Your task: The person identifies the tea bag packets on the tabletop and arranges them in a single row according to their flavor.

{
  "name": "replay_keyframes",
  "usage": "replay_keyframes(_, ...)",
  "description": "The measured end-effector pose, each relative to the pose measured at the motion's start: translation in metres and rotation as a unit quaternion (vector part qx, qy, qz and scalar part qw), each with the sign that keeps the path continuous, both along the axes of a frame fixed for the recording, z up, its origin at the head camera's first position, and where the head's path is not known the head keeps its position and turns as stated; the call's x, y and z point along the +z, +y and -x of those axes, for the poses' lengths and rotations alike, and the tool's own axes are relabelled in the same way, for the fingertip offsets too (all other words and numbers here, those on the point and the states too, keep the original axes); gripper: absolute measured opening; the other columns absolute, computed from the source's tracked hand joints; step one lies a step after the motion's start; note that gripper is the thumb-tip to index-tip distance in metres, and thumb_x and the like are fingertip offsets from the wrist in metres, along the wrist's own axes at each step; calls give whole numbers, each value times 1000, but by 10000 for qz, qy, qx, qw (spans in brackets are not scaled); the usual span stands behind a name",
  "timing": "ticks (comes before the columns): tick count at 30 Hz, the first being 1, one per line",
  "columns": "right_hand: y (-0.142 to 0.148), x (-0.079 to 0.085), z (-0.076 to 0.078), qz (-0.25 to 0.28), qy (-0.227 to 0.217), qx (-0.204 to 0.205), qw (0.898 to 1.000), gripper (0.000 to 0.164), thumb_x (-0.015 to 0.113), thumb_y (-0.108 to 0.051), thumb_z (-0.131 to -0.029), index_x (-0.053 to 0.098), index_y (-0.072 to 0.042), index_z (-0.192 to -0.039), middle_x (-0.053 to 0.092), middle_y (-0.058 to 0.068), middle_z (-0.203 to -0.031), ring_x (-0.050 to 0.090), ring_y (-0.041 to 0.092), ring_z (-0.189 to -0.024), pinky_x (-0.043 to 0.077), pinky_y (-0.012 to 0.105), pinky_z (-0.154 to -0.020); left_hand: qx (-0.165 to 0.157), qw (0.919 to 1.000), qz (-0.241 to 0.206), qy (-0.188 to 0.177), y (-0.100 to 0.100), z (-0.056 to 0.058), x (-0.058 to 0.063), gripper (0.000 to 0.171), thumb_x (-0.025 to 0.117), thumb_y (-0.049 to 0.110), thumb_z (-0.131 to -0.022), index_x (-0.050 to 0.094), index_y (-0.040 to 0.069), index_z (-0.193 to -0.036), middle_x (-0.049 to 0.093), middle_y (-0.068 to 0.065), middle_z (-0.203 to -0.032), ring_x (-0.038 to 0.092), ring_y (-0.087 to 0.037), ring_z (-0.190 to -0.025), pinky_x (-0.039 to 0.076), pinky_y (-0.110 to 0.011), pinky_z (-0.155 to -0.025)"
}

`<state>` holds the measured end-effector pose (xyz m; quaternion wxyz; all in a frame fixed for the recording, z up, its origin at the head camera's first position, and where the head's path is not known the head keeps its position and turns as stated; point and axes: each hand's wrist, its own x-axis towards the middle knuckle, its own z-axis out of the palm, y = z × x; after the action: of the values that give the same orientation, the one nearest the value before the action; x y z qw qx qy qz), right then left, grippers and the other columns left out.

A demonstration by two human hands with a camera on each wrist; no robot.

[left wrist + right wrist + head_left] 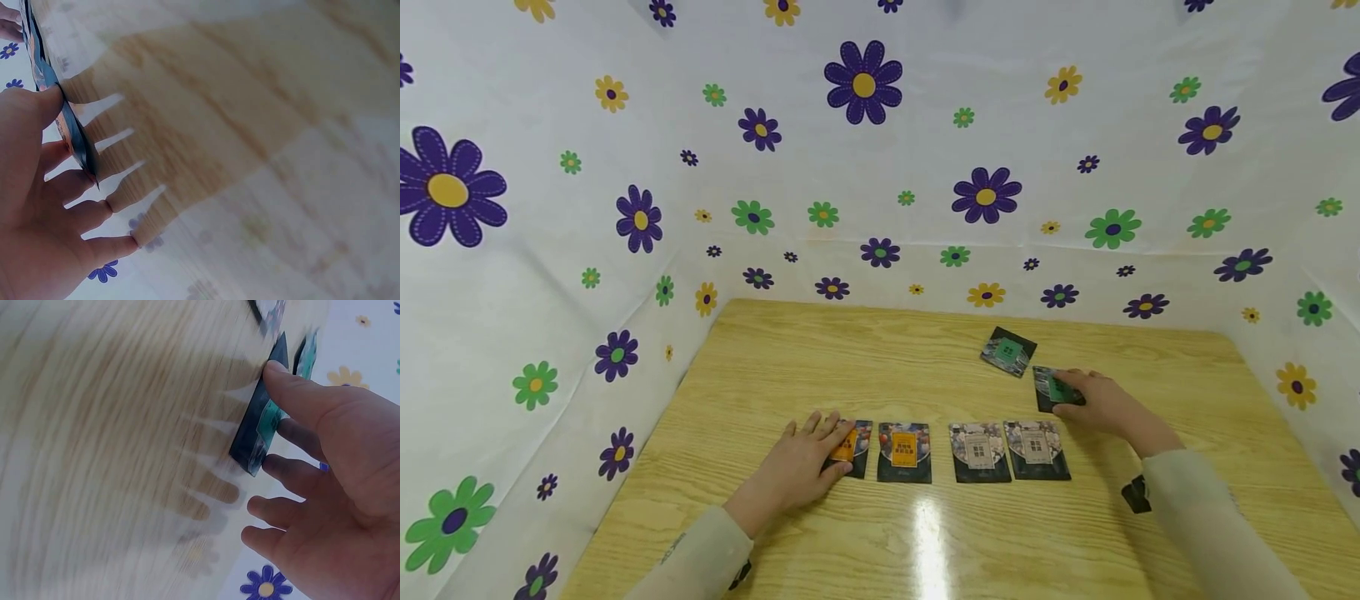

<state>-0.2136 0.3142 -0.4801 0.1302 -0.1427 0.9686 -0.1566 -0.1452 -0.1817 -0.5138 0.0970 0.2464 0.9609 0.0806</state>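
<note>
Green-labelled packet (1043, 395) on table (820, 358), right of centre; right hand (1107, 405) pinches its edges between thumb and fingers. Left hand (797, 468), fingers spread, touches orange-labelled packet (861, 450). Second orange packet (904, 454) just beside, then two pale-labelled packets (981, 454) in row; other green packet (1008, 352) farther back.

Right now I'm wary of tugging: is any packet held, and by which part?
Right hand apparently pinches a green-labelled packet by its edges; left hand rests on an orange-labelled packet.
</note>
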Motion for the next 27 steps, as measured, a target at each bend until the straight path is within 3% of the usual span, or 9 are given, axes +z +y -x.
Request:
replay_keyframes(18,36,4,-31,-154,95,83,9998,71,78,-26,-96,49,9,-151,50,45,-145,47,72,-126,47,76,-96,15,10000,-85,14,1,-1,0,68,49,54,-109,35,21,-167,35,-14,-171,35,-46,-156,34,-72,-119)
replay_keyframes(27,39,5,-52,-83,36,-41,10000,73,78,-28,-96,48,6,-153,45,44,-150,39,74,-131,44,79,-96,35,9998,-173,-42,0,-2,1,68,51,53,-109,36,20,-166,36,-15,-170,35,-46,-156,34,-73,-118)
